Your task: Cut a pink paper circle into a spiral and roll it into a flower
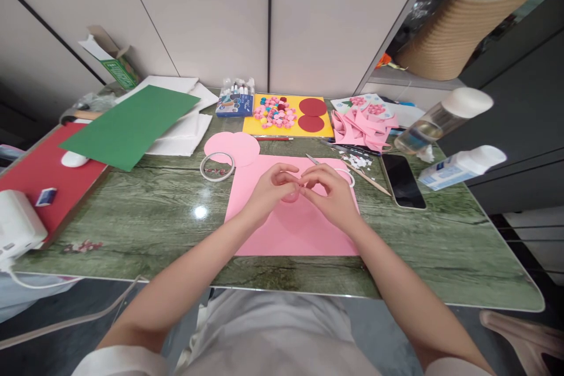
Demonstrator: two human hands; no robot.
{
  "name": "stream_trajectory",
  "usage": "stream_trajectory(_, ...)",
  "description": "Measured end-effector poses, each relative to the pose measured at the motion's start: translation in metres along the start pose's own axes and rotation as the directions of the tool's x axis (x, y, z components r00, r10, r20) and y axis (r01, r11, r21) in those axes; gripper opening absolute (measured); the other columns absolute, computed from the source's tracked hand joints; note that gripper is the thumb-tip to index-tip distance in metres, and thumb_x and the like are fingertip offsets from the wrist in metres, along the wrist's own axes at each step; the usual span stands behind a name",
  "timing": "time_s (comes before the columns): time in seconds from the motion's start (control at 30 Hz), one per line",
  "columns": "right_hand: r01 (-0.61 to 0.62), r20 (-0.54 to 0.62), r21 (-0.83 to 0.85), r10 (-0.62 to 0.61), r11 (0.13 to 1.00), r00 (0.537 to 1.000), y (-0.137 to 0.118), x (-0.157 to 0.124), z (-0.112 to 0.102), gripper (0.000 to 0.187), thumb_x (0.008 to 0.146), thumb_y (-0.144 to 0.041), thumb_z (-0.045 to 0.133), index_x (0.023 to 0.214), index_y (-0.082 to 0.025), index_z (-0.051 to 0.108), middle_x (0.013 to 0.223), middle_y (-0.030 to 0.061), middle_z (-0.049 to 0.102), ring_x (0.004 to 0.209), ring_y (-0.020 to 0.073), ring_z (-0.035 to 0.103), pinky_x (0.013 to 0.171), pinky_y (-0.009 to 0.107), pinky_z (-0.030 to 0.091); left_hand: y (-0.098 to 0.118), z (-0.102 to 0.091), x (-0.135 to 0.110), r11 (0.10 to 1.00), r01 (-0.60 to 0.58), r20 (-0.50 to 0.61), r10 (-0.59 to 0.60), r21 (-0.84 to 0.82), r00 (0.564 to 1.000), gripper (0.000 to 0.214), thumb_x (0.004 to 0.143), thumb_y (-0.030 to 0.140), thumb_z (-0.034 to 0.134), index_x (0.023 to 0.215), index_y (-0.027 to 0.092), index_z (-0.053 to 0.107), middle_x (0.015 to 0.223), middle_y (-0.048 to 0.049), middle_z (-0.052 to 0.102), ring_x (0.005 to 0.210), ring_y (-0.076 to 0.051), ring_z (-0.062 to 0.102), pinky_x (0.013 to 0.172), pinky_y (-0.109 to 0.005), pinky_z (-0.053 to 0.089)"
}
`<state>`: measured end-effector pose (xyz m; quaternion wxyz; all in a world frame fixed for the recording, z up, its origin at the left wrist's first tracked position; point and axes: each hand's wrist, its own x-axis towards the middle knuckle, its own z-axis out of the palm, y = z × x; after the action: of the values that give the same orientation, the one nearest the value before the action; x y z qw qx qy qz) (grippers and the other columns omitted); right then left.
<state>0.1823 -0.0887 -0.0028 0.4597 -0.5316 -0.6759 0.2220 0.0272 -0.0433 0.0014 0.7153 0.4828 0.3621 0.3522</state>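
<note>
Over a pink sheet, my left hand and my right hand meet fingertip to fingertip. Both pinch a small rounded pink piece; the fingers partly cover it, and its exact kind cannot be made out. Just beyond my right hand lie scissors with white handles, partly hidden by that hand. Pink paper circles overlap the sheet's far left corner. A roll of tape lies flat beside them, left of my left hand.
Behind, a yellow sheet carries pink and coloured small pieces and dark red circles. Pink scraps, a phone, a pencil and bottles stand or lie at right. A green sheet lies left.
</note>
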Motion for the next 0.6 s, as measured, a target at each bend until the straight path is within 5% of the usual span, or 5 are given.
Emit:
stream_trajectory(0.23, 0.063, 0.067, -0.041, -0.060, 0.997, 0.996, 0.0031, -0.0018, 0.0027, 0.024, 0.084, -0.018, 0.055, 0.101, -0.030, 0.066, 0.098, 0.0030, 0.060, 0.091, 0.0162, 0.059, 0.077, 0.034, 0.052, 0.0018, 0.0021, -0.0012, 1.000, -0.014, -0.003, 0.014, 0.024, 1.000, 0.032, 0.064, 0.013, 0.061, 0.094, 0.017, 0.053, 0.074, 0.0008, 0.063, 0.065, -0.010, 0.057, 0.063, -0.022, 0.041)
stream_trajectory(0.6, 0.012, -0.071, -0.128, -0.021, 0.992, 0.997, 0.0027, -0.0012, 0.0015, 0.005, 0.075, -0.018, 0.065, 0.074, -0.022, 0.061, 0.093, 0.0013, 0.058, 0.083, 0.0154, 0.059, 0.080, 0.036, 0.050, -0.0037, 0.0051, -0.0030, 1.000, 0.005, 0.023, -0.005, -0.003, 1.000, 0.030, 0.067, 0.017, 0.065, 0.095, 0.018, 0.053, 0.076, -0.0005, 0.064, 0.069, -0.010, 0.058, 0.065, -0.023, 0.043)
